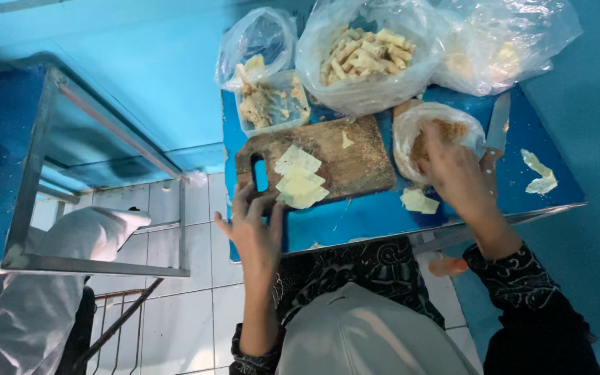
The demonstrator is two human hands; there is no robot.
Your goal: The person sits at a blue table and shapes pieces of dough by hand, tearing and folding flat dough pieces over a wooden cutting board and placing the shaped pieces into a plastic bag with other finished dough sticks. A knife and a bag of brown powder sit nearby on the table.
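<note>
Honestly, left hand (257, 232) is open, touching wrappers (300, 178) at the board (355, 156) edge; right hand (453, 167) digs in the bag (411, 128), grip unclear; wrappers could slide off.

The location was a small food-preparation kitchen. A blue counter (383, 215) carried a wooden cutting board (342, 156), plastic bags of rolled snacks (366, 55) and a knife (498, 121). White floor tiles (189, 305) occupied the lower left of the frame.

Blue walls all around, white tiled floor (189, 305) at 6 o'clock, and a metal-framed glass shelf unit (98, 173) over at 9 o'clock.
</note>
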